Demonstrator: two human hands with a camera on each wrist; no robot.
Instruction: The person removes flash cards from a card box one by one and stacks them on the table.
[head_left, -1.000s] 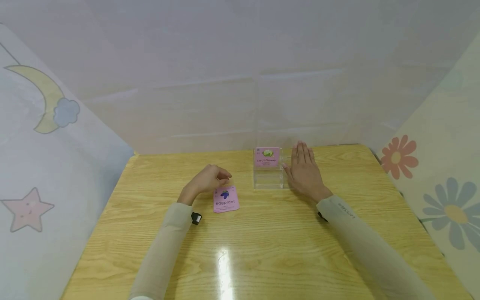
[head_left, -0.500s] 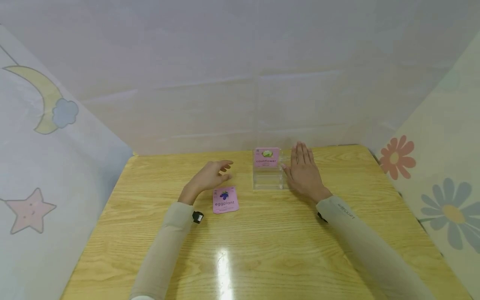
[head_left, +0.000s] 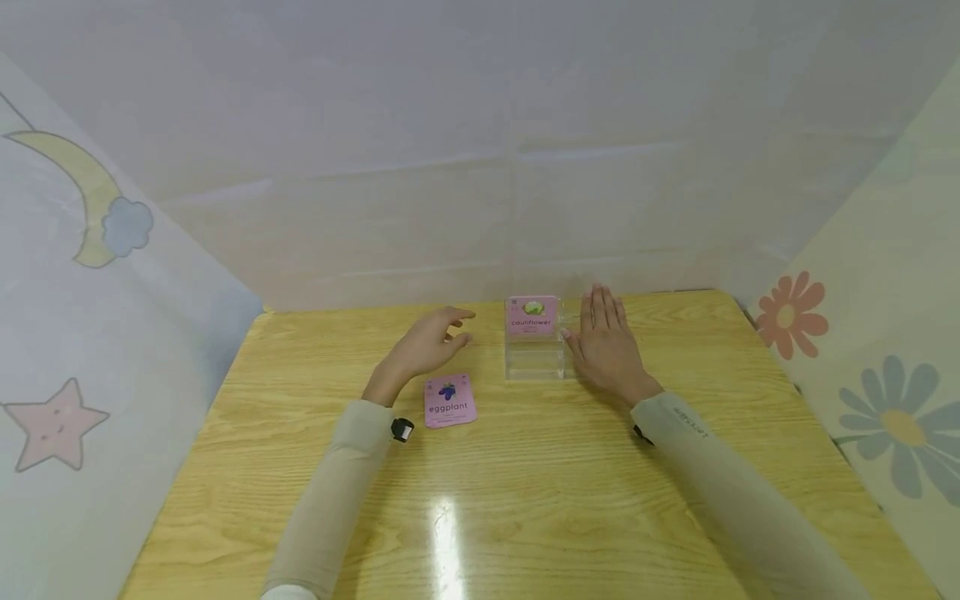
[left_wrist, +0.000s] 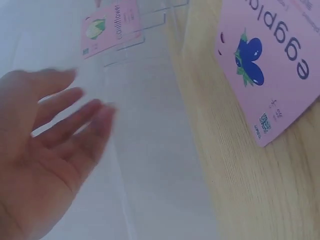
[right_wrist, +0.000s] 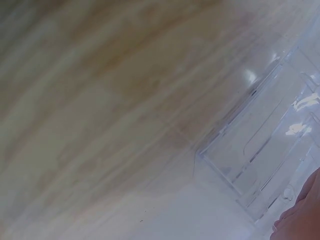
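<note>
A clear plastic card holder [head_left: 534, 363] with stepped slots stands near the back of the table. In its rear slot a pink cauliflower card [head_left: 532, 316] is propped up. My right hand [head_left: 609, 350] lies flat at the holder's right side, fingers straight and thumb against or close to its edge. Left of the holder, my left hand [head_left: 426, 343] hovers with loosely bent fingers, holding nothing; the left wrist view shows the palm and the gap between thumb and fingers. A pink eggplant card [head_left: 450, 401] lies face up on the table, just below the left hand.
The wooden table [head_left: 525, 500] ends at a pale wall sheet [head_left: 390, 208] right behind the holder. Printed side sheets bound it: a moon and star [head_left: 60, 423] at left, flowers [head_left: 793, 315] at right.
My left hand has risen off the eggplant card, spread its fingers and shifted a little right toward the holder. The right hand, the holder and both cards look unmoved.
</note>
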